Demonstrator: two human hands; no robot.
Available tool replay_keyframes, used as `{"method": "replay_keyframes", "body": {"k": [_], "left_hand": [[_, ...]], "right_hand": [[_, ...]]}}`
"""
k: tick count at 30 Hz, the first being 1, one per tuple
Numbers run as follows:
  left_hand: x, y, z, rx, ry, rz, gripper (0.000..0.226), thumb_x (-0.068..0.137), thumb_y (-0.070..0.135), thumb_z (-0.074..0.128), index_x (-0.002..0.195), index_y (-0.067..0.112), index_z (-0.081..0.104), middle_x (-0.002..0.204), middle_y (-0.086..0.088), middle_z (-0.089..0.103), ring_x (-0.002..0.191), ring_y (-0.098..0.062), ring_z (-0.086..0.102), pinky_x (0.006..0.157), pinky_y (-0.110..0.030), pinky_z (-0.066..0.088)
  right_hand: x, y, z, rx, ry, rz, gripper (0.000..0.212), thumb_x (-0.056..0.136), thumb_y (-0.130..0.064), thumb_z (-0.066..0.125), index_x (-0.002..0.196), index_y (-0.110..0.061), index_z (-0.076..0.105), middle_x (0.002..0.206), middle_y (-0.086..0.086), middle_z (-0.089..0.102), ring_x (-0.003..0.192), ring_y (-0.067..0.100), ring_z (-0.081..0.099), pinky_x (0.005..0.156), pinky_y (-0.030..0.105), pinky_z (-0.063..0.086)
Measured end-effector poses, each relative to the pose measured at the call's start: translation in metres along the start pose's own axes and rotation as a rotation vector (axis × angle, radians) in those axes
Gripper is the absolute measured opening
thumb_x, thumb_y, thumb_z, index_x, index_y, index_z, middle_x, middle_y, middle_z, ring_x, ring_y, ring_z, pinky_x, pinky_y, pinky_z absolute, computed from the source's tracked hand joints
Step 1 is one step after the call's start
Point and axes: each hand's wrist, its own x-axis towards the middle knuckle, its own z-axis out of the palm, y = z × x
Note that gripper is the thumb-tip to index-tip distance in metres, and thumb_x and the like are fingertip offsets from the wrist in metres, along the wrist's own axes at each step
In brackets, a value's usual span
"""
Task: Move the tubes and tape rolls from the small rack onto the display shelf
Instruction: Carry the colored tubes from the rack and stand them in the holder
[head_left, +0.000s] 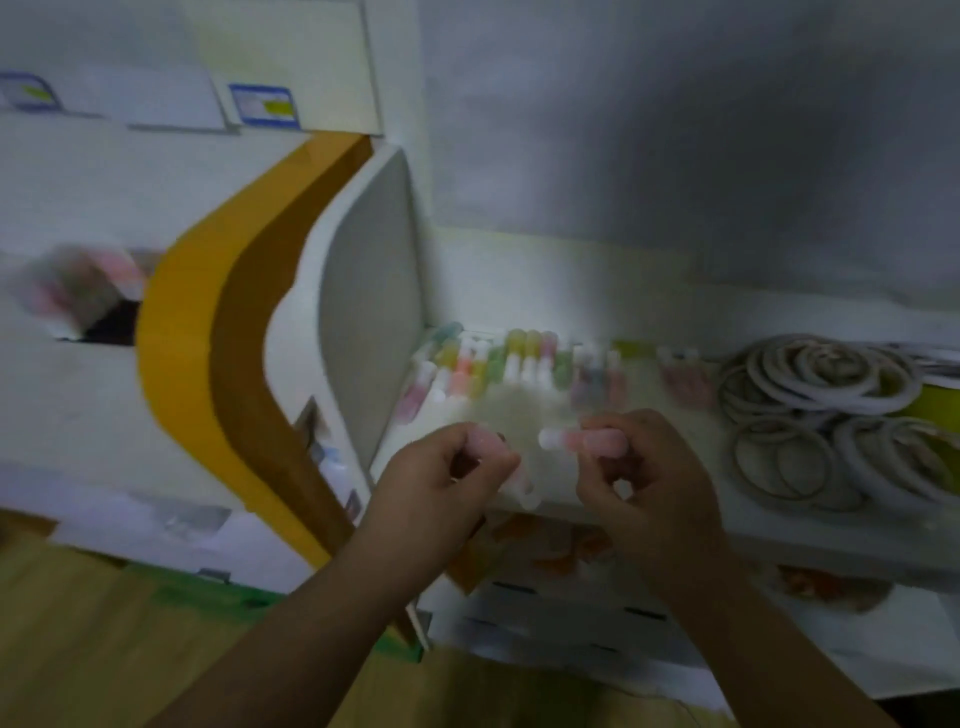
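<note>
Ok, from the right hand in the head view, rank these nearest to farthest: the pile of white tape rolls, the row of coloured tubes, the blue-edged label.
1. Row of coloured tubes, just behind the right hand.
2. Pile of white tape rolls, to its right.
3. Blue-edged label, far upper left.
The first two are nearly level.

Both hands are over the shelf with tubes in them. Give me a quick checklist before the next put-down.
1. Right hand grips pink tube: ok.
2. Left hand holds a tube: ok, though blurred.
3. Bare spot on display shelf in front of the tube row: ok.
4. Tape rolls lie clear to the right of that spot: ok.
5. Tubes left on the small rack: cannot tell, rack not identifiable.
</note>
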Motion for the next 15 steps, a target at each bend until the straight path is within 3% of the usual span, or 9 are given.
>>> {"method": "replay_keyframes", "body": {"k": [2, 4, 6, 11, 14, 15], "left_hand": [[-0.023, -0.016, -0.023, 0.002, -0.112, 0.027, 0.022, 0.094, 0.029, 0.061, 0.076, 0.019, 0.070, 0.076, 0.007, 0.069, 0.069, -0.009, 0.063, 0.065, -0.028, 0.051], [-0.047, -0.038, -0.052, 0.041, -0.151, 0.054, 0.023, 0.094, 0.025, 0.062, 0.074, 0.018, 0.067, 0.077, 0.006, 0.068, 0.073, -0.007, 0.063, 0.068, -0.025, 0.050], [-0.065, -0.058, -0.075, 0.090, -0.127, 0.061, 0.023, 0.093, 0.023, 0.063, 0.071, 0.018, 0.063, 0.076, 0.006, 0.065, 0.073, -0.005, 0.062, 0.064, -0.017, 0.045], [-0.112, -0.109, -0.167, 0.177, -0.087, 0.025, 0.020, 0.092, 0.024, 0.063, 0.072, 0.019, 0.061, 0.078, 0.007, 0.065, 0.078, -0.007, 0.063, 0.071, -0.026, 0.051], [-0.133, -0.130, -0.214, 0.197, 0.039, 0.012, 0.009, 0.089, 0.026, 0.068, 0.087, 0.032, 0.062, 0.080, 0.011, 0.065, 0.081, -0.002, 0.062, 0.071, -0.022, 0.051], [-0.137, -0.135, -0.227, 0.214, 0.075, 0.006, 0.017, 0.088, 0.028, 0.069, 0.095, 0.039, 0.058, 0.082, 0.012, 0.065, 0.082, 0.000, 0.062, 0.071, -0.021, 0.051]], "right_hand": [[-0.012, -0.020, 0.019, -0.011, -0.060, -0.052, 0.005, 0.088, -0.020, 0.061, 0.087, -0.017, 0.065, 0.089, 0.001, 0.055, 0.071, 0.015, 0.057, 0.062, 0.027, 0.049], [-0.026, -0.042, 0.043, -0.068, -0.122, -0.105, 0.010, 0.088, -0.010, 0.062, 0.078, -0.012, 0.062, 0.085, 0.003, 0.053, 0.073, 0.019, 0.055, 0.064, 0.036, 0.046], [-0.039, -0.061, 0.062, -0.104, -0.188, -0.145, 0.012, 0.088, -0.008, 0.061, 0.077, -0.009, 0.062, 0.084, 0.004, 0.055, 0.079, 0.021, 0.056, 0.067, 0.038, 0.044], [-0.082, -0.125, 0.153, -0.083, -0.303, -0.231, 0.017, 0.097, -0.017, 0.053, 0.086, -0.013, 0.065, 0.090, 0.000, 0.057, 0.085, 0.019, 0.056, 0.073, 0.037, 0.045], [-0.095, -0.152, 0.201, -0.091, -0.387, -0.219, 0.015, 0.099, -0.021, 0.052, 0.090, -0.018, 0.064, 0.094, -0.003, 0.055, 0.086, 0.016, 0.057, 0.073, 0.037, 0.046], [-0.096, -0.160, 0.213, -0.089, -0.405, -0.207, 0.012, 0.099, -0.024, 0.052, 0.092, -0.024, 0.061, 0.097, -0.005, 0.055, 0.089, 0.014, 0.058, 0.075, 0.036, 0.047]]}}
